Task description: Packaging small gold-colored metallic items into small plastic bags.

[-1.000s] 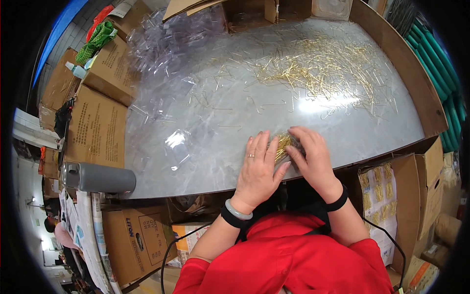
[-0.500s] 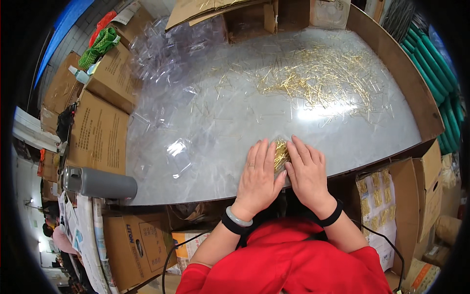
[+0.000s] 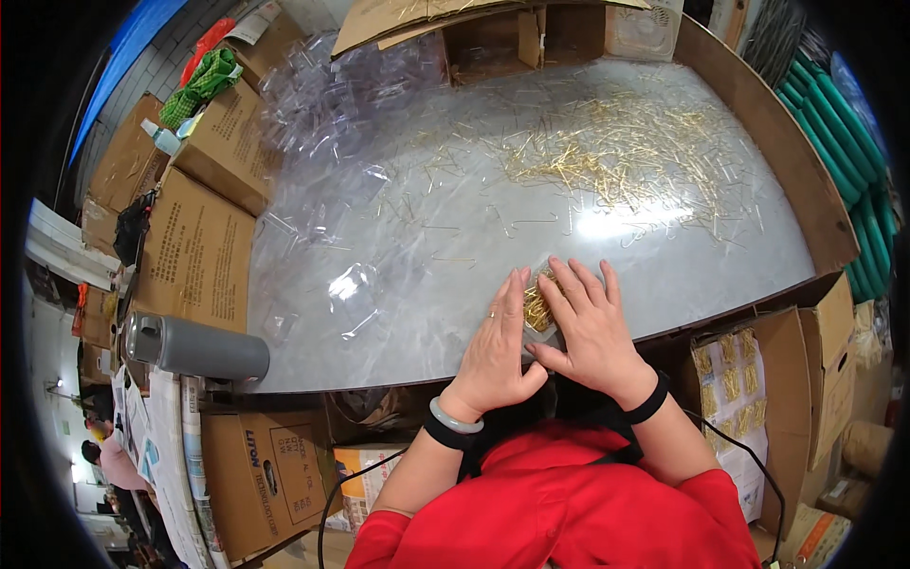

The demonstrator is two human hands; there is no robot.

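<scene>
One packet of golden hooks [image 3: 535, 311] lay on the surface [image 3: 417, 322] between the left hand [image 3: 495, 349], fingers straight and close together, and the right hand [image 3: 595, 334], fingers slightly spread against its edge. Loose hooks [image 3: 607, 166] lay beyond the fingertips.

"Where is the view looking from?"
"The left of two head-worn, wide fisheye cameras is facing down past a red cloth shirt [image 3: 559, 493]."
"How near?"
"Close above the bare left hand [image 3: 495, 349] and bare right hand [image 3: 592, 332], while also taking in the grey, marbled bench [image 3: 408, 327] beyond."
</scene>
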